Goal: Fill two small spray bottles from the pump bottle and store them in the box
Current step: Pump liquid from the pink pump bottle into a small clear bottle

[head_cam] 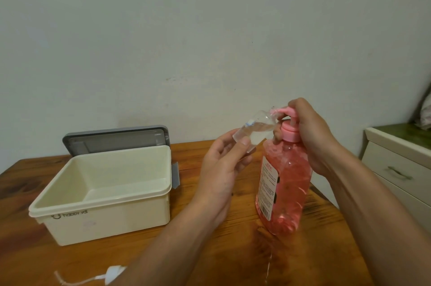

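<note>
A pink pump bottle [285, 183] stands upright on the wooden table [210, 250], right of centre. My right hand [310, 131] wraps around its pump head from above and behind. My left hand [224, 164] pinches a small clear spray bottle [254, 130] by its base, tilted with its open mouth against the pump's nozzle. A little clear liquid shows inside it. The cream box [105, 194] sits open on the left; I see nothing in it. No second small bottle is visible.
The grey lid [116, 138] leans against the wall behind the box. A white spray cap with a thin tube [109, 275] lies near the table's front edge. A cream drawer cabinet [401, 164] stands to the right. Wet streaks mark the table below the pump bottle.
</note>
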### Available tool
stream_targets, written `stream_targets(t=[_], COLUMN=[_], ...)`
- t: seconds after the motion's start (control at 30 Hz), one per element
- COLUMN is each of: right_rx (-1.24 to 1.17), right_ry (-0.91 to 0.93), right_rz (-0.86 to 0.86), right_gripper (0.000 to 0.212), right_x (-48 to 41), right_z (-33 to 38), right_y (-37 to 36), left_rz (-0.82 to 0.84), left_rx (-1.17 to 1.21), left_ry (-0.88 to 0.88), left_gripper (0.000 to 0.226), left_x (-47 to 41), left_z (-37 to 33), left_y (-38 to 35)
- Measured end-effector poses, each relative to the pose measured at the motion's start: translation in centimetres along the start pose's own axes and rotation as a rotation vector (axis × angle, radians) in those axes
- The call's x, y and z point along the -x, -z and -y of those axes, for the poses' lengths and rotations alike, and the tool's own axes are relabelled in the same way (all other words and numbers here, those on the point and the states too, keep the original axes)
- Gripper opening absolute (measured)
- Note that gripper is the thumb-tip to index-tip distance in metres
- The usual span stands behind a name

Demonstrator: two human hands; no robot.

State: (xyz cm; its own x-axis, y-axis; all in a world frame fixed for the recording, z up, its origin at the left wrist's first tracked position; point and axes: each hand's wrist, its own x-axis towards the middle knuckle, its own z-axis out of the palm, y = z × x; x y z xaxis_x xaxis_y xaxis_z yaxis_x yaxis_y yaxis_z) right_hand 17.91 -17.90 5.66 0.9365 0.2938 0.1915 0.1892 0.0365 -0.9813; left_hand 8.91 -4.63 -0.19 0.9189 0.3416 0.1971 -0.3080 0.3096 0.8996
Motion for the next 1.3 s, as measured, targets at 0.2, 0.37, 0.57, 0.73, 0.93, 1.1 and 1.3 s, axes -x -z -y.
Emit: stream_targets(t=[0.2, 0.37, 0.57, 0.73, 0.93, 1.1, 1.3], right_rx=[0.022, 0.019, 0.025, 0.010, 0.018, 0.013, 0.031], right_ry=[-0.007, 0.007, 0.001, -0.006, -0.002, -0.003, 0.009], right_rz=[0.011, -0.014, -0.001, -0.015, -0.006, -0.022, -0.012], right_gripper=[0.041, 0.034, 0.041, 0.033, 0.039, 0.036, 0.038], right_x=[-0.14, 0.19, 0.03, 0.16, 0.38, 0.43, 0.59], right_z=[-0.05, 0.15, 0.03, 0.18, 0.29, 0.40, 0.45], right_y=[0.08, -0.07, -0.04, -0.18, -0.21, -0.27, -0.36], left_rz=[-0.005, -0.028, -0.038, -0.037, -0.015, 0.007, 0.004], left_rx=[0.012, 0.010, 0.001, 0.020, 0.021, 0.047, 0.037], left_ry=[-0.011, -0.021, -0.034, -0.027, -0.028, -0.024, -0.025], left_gripper=[0.044, 0.047, 0.052, 0.046, 0.043, 0.053, 0.054], left_x=[-0.04, -0.11, -0.12, -0.14, 0.01, -0.02, -0.08], left_z=[-0.15, -0.17, -0.31, -0.57, -0.50, -0.39, -0.24], left_y=[-0.11, -0.15, -0.44, -0.58, -0.46, -0.28, -0.21])
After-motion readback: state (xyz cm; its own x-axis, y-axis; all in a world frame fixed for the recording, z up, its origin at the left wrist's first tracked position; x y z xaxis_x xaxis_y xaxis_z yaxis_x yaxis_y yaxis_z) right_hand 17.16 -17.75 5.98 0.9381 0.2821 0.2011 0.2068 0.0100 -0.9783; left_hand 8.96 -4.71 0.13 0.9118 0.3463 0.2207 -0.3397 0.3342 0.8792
